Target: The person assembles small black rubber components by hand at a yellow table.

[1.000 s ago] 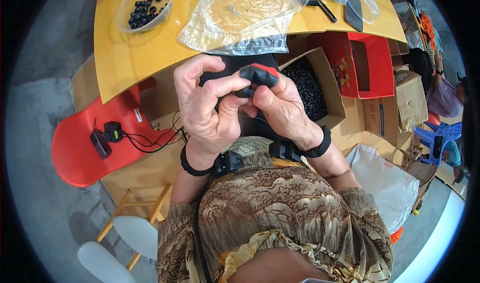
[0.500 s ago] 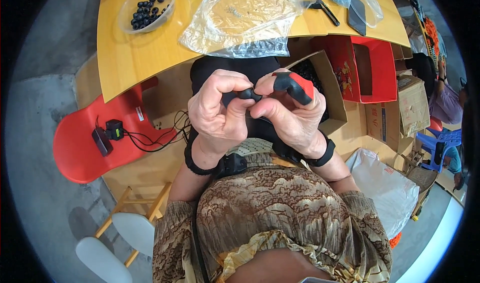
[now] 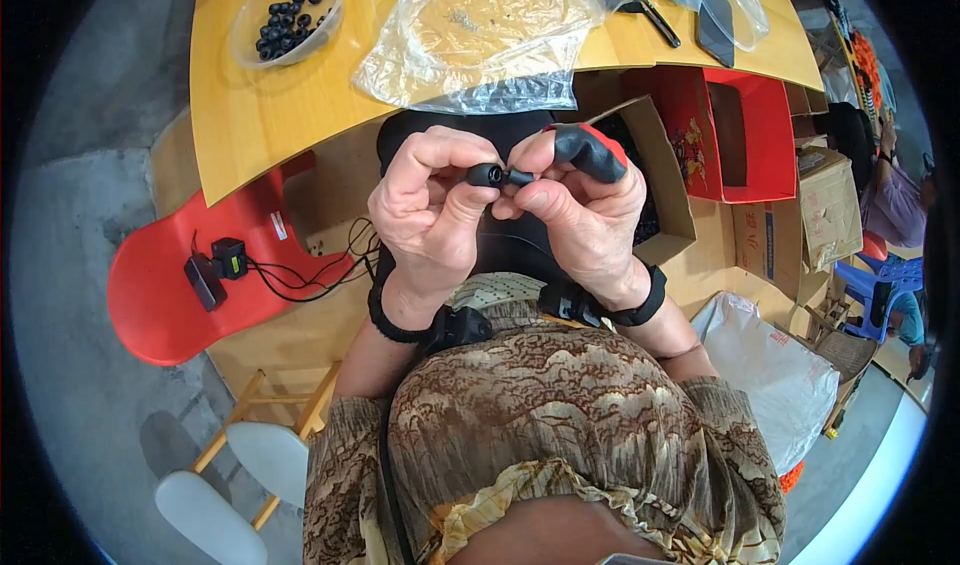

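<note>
My left hand (image 3: 425, 210) pinches a rounded black bead-like piece (image 3: 485, 175) between thumb and index finger. A hole shows in the end of it that faces right. My right hand (image 3: 585, 220) grips a small black cylindrical plug (image 3: 519, 178), its end pointing at that hole. The two pieces are at or very near contact; whether the plug sits partly inside cannot be made out. A black and red finger cover (image 3: 592, 153) wraps my right index finger. Both hands are above my lap, in front of the table edge.
On the wooden table (image 3: 270, 135) are a clear bowl (image 3: 335, 30) of similar black pieces, a plastic bag (image 3: 480, 45), a cutter knife (image 3: 657, 21) and a phone-like dark slab (image 3: 714, 30). Below stand a cardboard box (image 3: 672, 170), a red box (image 3: 770, 150) and a red chair (image 3: 150, 295).
The black bead-like piece has turned so that its hole shows. My right fingers have drawn slightly away from it, bringing the small plug between the hands into sight.
</note>
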Action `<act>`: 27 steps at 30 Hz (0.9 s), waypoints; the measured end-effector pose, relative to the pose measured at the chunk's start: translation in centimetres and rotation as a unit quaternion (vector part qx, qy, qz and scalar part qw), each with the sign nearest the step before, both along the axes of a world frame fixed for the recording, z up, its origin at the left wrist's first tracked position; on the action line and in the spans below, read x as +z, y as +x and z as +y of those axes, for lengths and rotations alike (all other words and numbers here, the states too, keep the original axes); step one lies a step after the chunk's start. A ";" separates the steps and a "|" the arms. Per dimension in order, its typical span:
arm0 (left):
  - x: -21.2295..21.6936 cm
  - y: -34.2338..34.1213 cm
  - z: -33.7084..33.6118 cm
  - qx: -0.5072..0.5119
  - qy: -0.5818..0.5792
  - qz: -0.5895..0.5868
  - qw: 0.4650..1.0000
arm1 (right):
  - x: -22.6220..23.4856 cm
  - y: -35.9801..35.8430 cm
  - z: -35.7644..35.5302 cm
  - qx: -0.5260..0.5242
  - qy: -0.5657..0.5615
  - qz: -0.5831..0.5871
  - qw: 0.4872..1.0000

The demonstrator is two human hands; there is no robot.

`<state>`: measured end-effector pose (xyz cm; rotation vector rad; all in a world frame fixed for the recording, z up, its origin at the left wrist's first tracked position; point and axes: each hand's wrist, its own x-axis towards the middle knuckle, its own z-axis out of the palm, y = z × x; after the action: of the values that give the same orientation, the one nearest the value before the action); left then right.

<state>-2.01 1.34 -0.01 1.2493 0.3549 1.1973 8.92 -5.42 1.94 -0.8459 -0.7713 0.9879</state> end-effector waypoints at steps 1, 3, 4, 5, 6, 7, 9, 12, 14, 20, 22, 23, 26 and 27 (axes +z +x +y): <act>-0.1 0.0 0.0 0.000 -0.001 0.000 1.000 | 0.0 0.0 0.0 0.001 -0.004 0.005 1.000; -0.3 0.0 0.0 -0.027 -0.033 -0.023 0.999 | -0.2 0.0 0.0 0.001 -0.009 0.010 1.000; -0.3 0.0 0.0 -0.028 -0.034 -0.024 0.999 | -0.2 0.1 0.0 0.005 -0.003 0.014 1.000; -0.3 0.1 0.0 -0.030 -0.034 -0.025 0.999 | -0.3 0.1 0.0 0.010 0.002 0.017 1.000; -0.3 0.1 0.0 -0.033 -0.034 -0.027 0.999 | -0.3 0.2 0.1 0.009 0.001 0.017 1.000; -0.3 0.0 0.0 -0.033 -0.036 -0.027 0.998 | -0.2 0.2 0.1 0.016 -0.001 0.024 1.000; -0.4 0.0 0.1 -0.049 -0.050 -0.049 0.996 | -0.2 0.2 0.0 0.022 -0.004 0.030 0.999; -0.4 -0.2 0.1 -0.069 -0.068 -0.046 0.994 | -0.2 0.4 0.0 0.032 -0.021 0.056 0.998; -0.1 -0.2 0.1 -0.060 -0.058 -0.036 0.996 | -0.2 0.6 0.0 0.037 -0.024 0.028 0.999; 0.0 -0.5 0.5 -0.035 0.004 0.017 0.999 | 0.0 0.6 0.0 0.024 -0.039 0.002 0.999; 0.0 -0.5 0.5 -0.028 0.019 0.023 0.999 | 0.0 0.7 -0.1 0.026 -0.045 -0.001 0.999; 0.2 -0.6 0.5 -0.026 0.022 0.037 0.999 | 0.0 0.7 -0.1 0.029 -0.050 -0.004 0.998; 0.5 -0.6 0.8 -0.002 0.062 0.084 0.995 | -0.1 0.7 -0.2 0.015 -0.055 -0.011 0.998; 0.5 -0.7 0.9 0.018 0.098 0.117 0.988 | -0.1 0.7 -0.2 0.015 -0.056 -0.011 0.998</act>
<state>-2.67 2.24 0.53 1.5662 0.4421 1.1385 9.61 -5.60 1.86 -0.9454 -0.7554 1.0580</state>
